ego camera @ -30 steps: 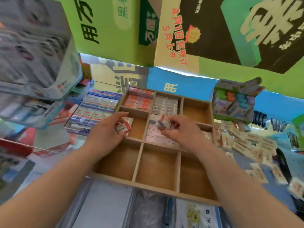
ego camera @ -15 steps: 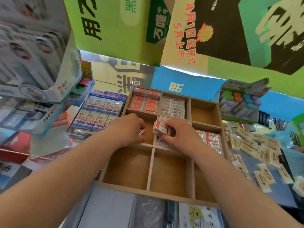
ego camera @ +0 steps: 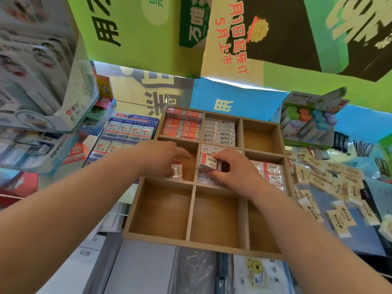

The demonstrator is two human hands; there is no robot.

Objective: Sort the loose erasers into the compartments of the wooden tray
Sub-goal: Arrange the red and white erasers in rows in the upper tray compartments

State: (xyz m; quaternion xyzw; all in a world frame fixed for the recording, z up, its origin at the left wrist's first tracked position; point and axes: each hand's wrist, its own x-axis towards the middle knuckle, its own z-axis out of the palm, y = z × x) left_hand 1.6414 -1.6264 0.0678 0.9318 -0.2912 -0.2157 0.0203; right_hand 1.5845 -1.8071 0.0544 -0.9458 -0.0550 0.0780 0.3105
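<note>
Head camera, at a stationery counter.

**A:** What lies furthest left?

**B:** A display box of blue-and-white erasers (ego camera: 127,132) sits just beside the left wall of the wooden tray (ego camera: 201,244).

**A:** And the person's left hand?

**B:** The left hand (ego camera: 161,160) reaches into the tray's middle-left compartment. Its fingers curl down around a small wrapped eraser (ego camera: 177,170), which sits under the fingertips. Whether it touches the compartment floor cannot be told.

**A:** The right hand?

**B:** The right hand (ego camera: 231,168) hovers over the middle-centre compartment. Thumb and fingers pinch an orange-and-white eraser (ego camera: 209,163), tilted, above a layer of erasers lying in that compartment. The two held erasers are near each other, with the divider between them.

**A:** What else is in the tray?

**B:** Orange erasers (ego camera: 182,126) fill the back-left compartment and barcoded white erasers (ego camera: 220,131) the back-centre one. The middle-right compartment holds more wrapped erasers (ego camera: 269,172), just beside the right wrist.

**A:** And to the right?

**B:** Loose erasers (ego camera: 331,183) lie scattered on the blue surface by the tray's right wall, apart from both hands. A highlighter box (ego camera: 307,124) stands behind them.
</note>
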